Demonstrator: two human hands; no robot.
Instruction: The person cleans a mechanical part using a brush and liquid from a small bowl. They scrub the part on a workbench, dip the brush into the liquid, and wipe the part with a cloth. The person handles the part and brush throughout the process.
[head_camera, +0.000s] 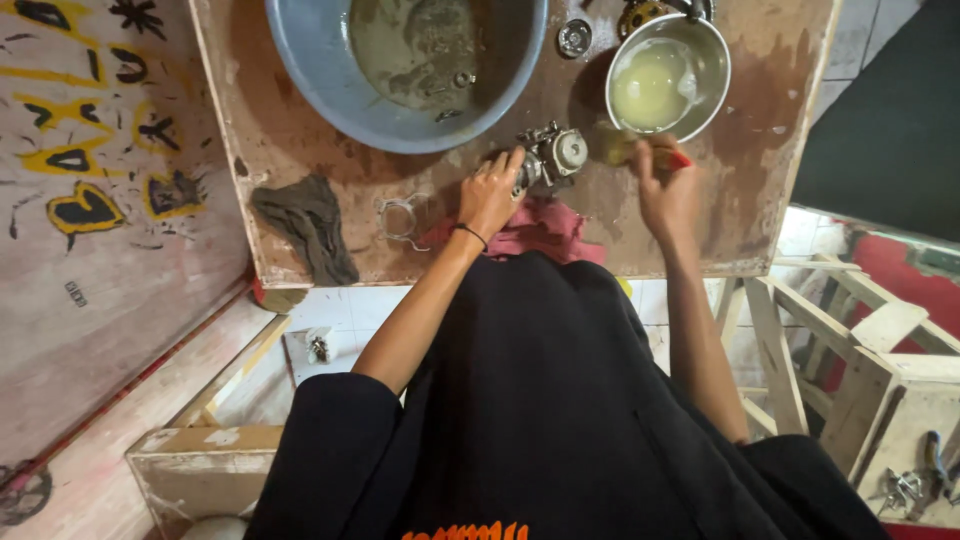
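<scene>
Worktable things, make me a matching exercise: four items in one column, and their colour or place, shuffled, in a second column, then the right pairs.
Column one:
1. big basin
2. small metal bowl
3. metal engine part
4. crumpled rag

Column two:
A. holds pale yellowish liquid
B. dark grey, at the table's near left edge
C. blue-grey, with murky water
D. under the left hand, on a pink cloth

Pairs: 1-C, 2-A, 3-D, 4-B
</scene>
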